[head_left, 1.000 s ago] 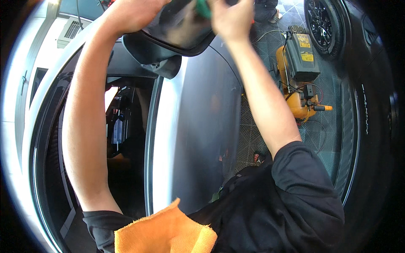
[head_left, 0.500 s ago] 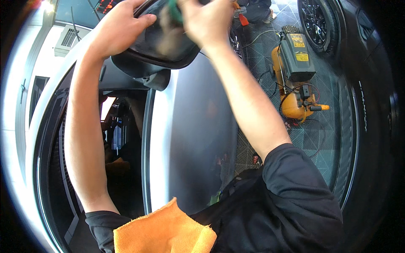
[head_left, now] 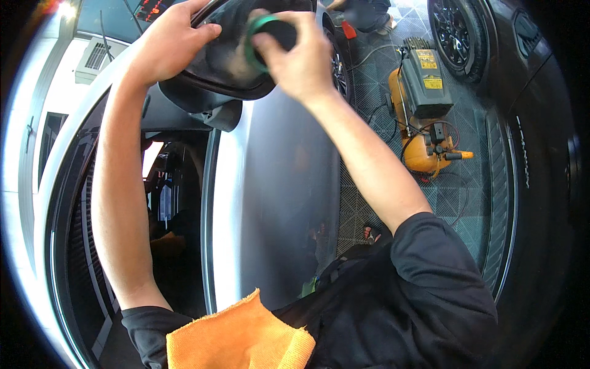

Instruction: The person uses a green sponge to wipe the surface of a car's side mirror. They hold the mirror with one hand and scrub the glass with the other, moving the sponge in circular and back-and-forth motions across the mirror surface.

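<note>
My left hand (head_left: pixel 166 46) grips the rim of a car's black side mirror (head_left: pixel 206 92) at the upper left, its thumb over the edge of the mirror face. Across that face my right hand (head_left: pixel 305 64) holds a round dark piece with a green rim (head_left: pixel 251 46); its exact kind cannot be made out. Motion smears the area beside it, and a pale blur shows on the glass. Below the mirror lies the grey car door (head_left: pixel 283 184). An orange cloth (head_left: pixel 239 335) hangs over the front of my black shirt.
On the patterned floor to the right stands an air compressor (head_left: pixel 433 86) with an orange tank and hoses. Past it is a dark car (head_left: pixel 541 160) with a black wheel (head_left: pixel 456 34). Another person (head_left: pixel 369 12) is low down at the top. My car's side window (head_left: pixel 178 197) is left.
My right hand has shifted slightly downward over the mirror face, and the green-rimmed round piece shows more clearly. My left hand keeps its hold. The view has shifted slightly.
</note>
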A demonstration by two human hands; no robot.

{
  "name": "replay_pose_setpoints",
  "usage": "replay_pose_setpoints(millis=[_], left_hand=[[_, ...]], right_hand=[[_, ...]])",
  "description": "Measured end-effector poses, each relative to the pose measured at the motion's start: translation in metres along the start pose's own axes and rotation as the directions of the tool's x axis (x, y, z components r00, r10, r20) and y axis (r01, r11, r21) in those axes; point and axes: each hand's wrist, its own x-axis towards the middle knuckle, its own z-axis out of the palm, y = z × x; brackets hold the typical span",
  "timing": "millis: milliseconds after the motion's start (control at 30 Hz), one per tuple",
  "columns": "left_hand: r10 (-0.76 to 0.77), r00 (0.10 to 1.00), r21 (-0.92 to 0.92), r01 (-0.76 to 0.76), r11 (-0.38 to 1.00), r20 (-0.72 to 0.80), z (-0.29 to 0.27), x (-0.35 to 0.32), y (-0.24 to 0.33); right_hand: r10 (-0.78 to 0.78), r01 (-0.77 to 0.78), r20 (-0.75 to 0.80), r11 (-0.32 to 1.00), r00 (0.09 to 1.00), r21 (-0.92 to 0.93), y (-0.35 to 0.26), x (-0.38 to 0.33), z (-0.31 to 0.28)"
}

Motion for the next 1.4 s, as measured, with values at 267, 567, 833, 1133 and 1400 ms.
replay_pose_setpoints(millis=[267,567,833,1133,1400], left_hand=[[0.027,0.996,0.336,-0.056,0.94,0.09,0.002,0.006,-0.018],[0.017,0.995,0.041,-0.012,0.999,-0.102,0.009,0.0,-0.019],[-0.048,0.983,0.125,0.071,0.99,-0.178,0.011,-0.002,-0.014],[-0.304,0.952,-0.022,0.305,0.952,0.029,0.002,-0.003,-0.002],[-0.028,0.992,-0.045,0.023,0.999,-0.12,0.01,0.001,-0.023]], right_hand=[[0.565,-0.65,0.53,0.015,0.632,0.759,0.058,0.025,-0.067],[0.633,-0.471,0.453,-0.155,0.627,0.868,0.062,0.015,-0.068],[0.211,-0.287,0.204,0.821,0.956,0.493,0.033,0.004,-0.046],[-0.097,0.15,0.198,0.95,0.975,-0.275,0.029,0.005,-0.046],[-0.294,0.302,0.07,0.91,0.953,-0.283,0.026,0.006,-0.022]])
